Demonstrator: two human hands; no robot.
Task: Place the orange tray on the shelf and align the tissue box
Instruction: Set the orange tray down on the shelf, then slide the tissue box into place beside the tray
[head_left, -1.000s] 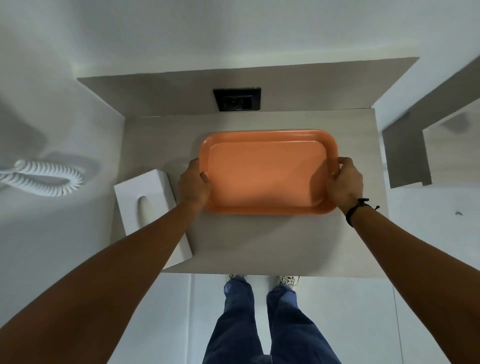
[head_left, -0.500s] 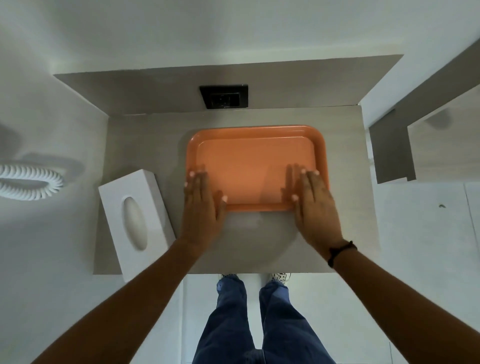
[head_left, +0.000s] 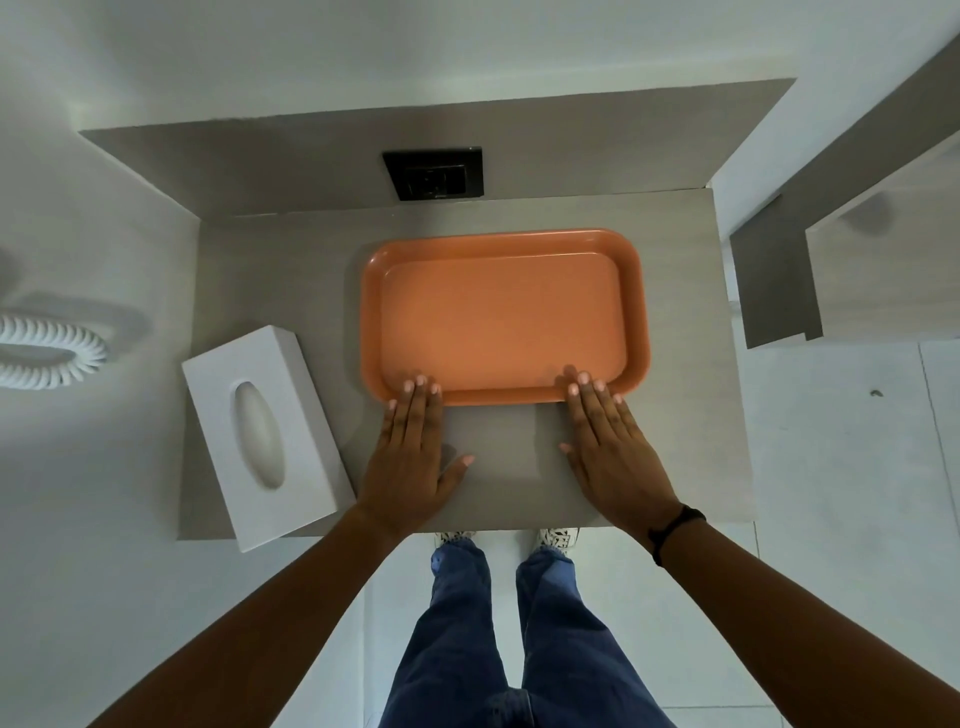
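The orange tray lies flat on the grey shelf, right of centre. My left hand rests palm down on the shelf with its fingertips on the tray's near rim at the left corner. My right hand lies flat the same way, fingertips on the near rim towards the right corner. Both hands are flat with fingers extended, gripping nothing. The white tissue box sits at the shelf's left front, turned at an angle, its near corner overhanging the front edge.
A black wall socket is set in the panel behind the shelf. A white coiled cord hangs on the left wall. Another grey ledge juts out at the right. My legs and shoes are below the shelf's front edge.
Both hands let go of the tray's side edges, came round to its near side and slid back, so now only the fingertips touch the near rim. The tray rests on the shelf.
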